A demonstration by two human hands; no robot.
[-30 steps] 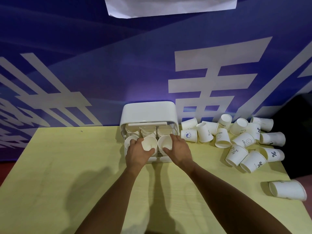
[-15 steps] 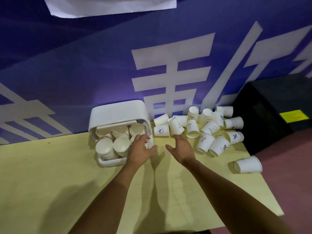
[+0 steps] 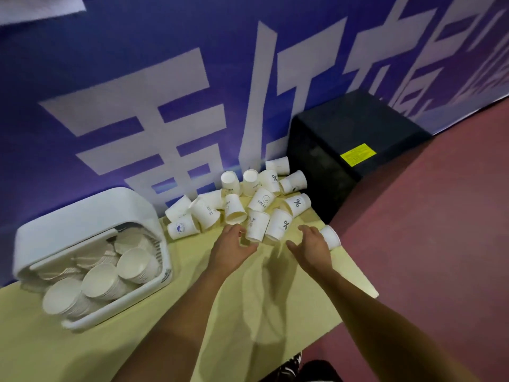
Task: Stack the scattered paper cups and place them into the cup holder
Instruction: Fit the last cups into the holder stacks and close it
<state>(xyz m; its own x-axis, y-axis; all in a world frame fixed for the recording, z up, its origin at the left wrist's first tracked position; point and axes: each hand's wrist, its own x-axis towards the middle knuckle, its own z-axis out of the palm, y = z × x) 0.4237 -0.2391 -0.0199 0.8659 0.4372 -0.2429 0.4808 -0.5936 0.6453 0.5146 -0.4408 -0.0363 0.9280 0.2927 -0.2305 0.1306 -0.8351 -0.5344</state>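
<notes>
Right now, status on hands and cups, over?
Hands open, empty: left hand, right hand, at the loose cups. The cup holder holds stacks. A lone cup lies beside the right hand; nothing blocking.

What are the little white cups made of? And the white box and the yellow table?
The cups look like thin paper: matte white, printed marks, rolled rims. The cup holder looks like moulded plastic: smooth, faintly shiny, rounded corners. The table top looks like pale yellow laminate or painted board; the picture cannot settle which.
</notes>
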